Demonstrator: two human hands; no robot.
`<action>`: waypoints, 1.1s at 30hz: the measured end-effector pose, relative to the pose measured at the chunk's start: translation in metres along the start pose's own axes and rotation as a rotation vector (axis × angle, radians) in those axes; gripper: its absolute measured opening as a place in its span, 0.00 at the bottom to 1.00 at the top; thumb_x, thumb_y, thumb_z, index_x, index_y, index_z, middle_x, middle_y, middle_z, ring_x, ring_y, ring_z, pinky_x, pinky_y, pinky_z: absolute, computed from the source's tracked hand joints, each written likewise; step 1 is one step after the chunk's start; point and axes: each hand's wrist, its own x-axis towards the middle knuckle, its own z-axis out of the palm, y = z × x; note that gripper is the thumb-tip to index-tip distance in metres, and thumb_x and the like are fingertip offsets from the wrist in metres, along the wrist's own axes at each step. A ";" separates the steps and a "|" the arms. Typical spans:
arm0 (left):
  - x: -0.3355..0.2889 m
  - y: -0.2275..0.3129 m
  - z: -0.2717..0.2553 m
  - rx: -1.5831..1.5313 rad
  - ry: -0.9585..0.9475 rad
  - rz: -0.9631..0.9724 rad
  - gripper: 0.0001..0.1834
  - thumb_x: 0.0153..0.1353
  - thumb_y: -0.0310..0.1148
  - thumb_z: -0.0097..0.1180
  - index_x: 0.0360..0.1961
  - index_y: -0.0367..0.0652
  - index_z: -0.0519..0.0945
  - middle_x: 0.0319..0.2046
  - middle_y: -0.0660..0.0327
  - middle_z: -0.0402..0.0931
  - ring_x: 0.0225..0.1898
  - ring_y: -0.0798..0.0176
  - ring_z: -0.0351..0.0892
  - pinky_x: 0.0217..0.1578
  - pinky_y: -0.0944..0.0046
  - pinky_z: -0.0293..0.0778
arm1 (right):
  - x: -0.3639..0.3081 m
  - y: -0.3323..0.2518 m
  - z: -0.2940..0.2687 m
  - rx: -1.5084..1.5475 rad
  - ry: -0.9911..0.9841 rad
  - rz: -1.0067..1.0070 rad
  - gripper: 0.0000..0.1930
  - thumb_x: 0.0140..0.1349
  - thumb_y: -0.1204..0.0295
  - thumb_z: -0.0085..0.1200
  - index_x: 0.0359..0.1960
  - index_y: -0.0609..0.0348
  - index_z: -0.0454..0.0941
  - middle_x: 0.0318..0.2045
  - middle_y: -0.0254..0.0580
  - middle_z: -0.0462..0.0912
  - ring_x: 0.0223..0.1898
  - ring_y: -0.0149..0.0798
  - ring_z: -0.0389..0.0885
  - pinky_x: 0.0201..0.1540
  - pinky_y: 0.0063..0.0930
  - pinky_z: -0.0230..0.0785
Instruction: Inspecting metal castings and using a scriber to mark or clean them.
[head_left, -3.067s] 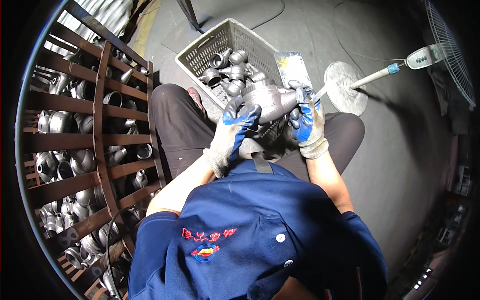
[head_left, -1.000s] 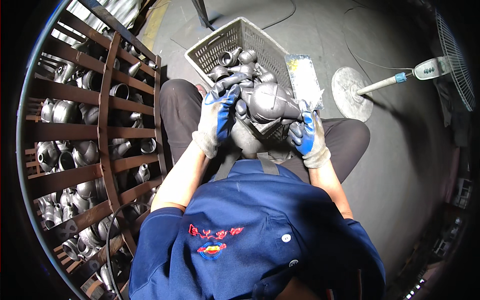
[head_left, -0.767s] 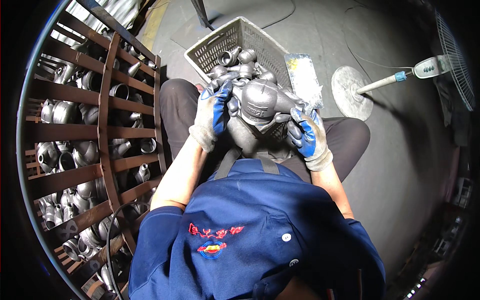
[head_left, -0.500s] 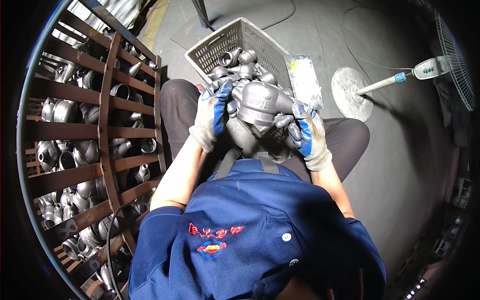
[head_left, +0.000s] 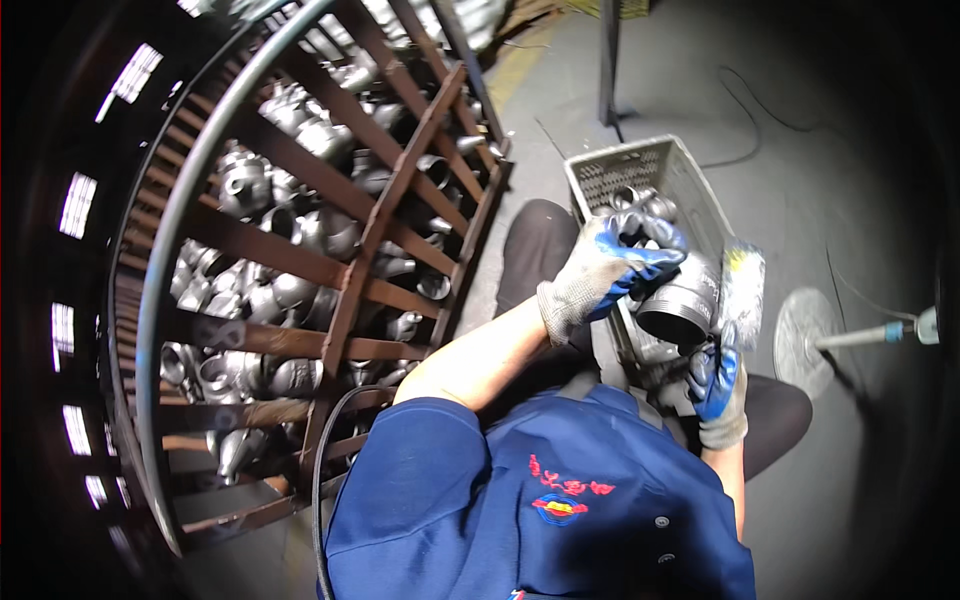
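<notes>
A grey metal casting (head_left: 690, 290), with a bulbous body and a round open mouth turned toward me, is held over the near end of a plastic crate. My right hand (head_left: 720, 385), in a grey glove with a blue palm, grips its lower right end with curled fingers. Across the casting's upper left comes my left hand (head_left: 620, 265), gloved alike, its fingers bent into a pinch. What lies between those fingertips is hidden. In the grey crate (head_left: 715, 190) more castings (head_left: 650, 203) are piled behind my left hand.
A rusty barred metal cage (head_left: 345, 290) full of grey castings stands at my left. Against the crate's right side leans a pale paint-smeared board (head_left: 743, 290). Farther right is a fan's round base (head_left: 803, 340) with its pole (head_left: 865, 338). A dark cable (head_left: 745, 120) lies on the floor.
My view has swung left, so everything sits farther right. The casting has turned so its open mouth faces me. My left hand has moved up over its upper left; my right stays at its end.
</notes>
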 end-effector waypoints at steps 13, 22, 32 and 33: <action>-0.018 0.204 -0.210 1.933 0.761 0.305 0.10 0.58 0.25 0.51 0.40 0.37 0.78 0.36 0.59 0.79 0.37 0.65 0.78 0.41 0.67 0.73 | -0.008 0.067 -0.026 0.026 -0.127 0.180 0.22 0.64 0.64 0.50 0.57 0.62 0.66 0.34 0.38 0.80 0.30 0.25 0.77 0.31 0.18 0.71; 0.028 0.194 -0.240 2.050 0.708 0.115 0.12 0.60 0.28 0.48 0.43 0.37 0.78 0.39 0.59 0.79 0.40 0.64 0.78 0.44 0.66 0.72 | 0.013 0.029 -0.066 -0.836 0.304 -0.211 0.24 0.61 0.67 0.51 0.58 0.61 0.66 0.47 0.51 0.78 0.49 0.38 0.76 0.51 0.28 0.66; 0.076 0.159 -0.104 1.937 0.373 0.736 0.15 0.62 0.31 0.44 0.47 0.38 0.77 0.41 0.59 0.78 0.43 0.64 0.77 0.46 0.64 0.71 | 0.041 -0.028 -0.140 -1.294 0.486 0.006 0.20 0.59 0.69 0.46 0.55 0.52 0.71 0.44 0.54 0.78 0.46 0.53 0.76 0.50 0.40 0.68; 0.085 0.135 -0.087 1.747 0.303 0.683 0.16 0.63 0.31 0.44 0.47 0.38 0.77 0.42 0.59 0.78 0.43 0.64 0.77 0.46 0.64 0.71 | 0.045 -0.028 -0.145 -1.304 0.509 0.061 0.20 0.59 0.69 0.46 0.55 0.49 0.72 0.44 0.53 0.78 0.46 0.52 0.76 0.50 0.40 0.68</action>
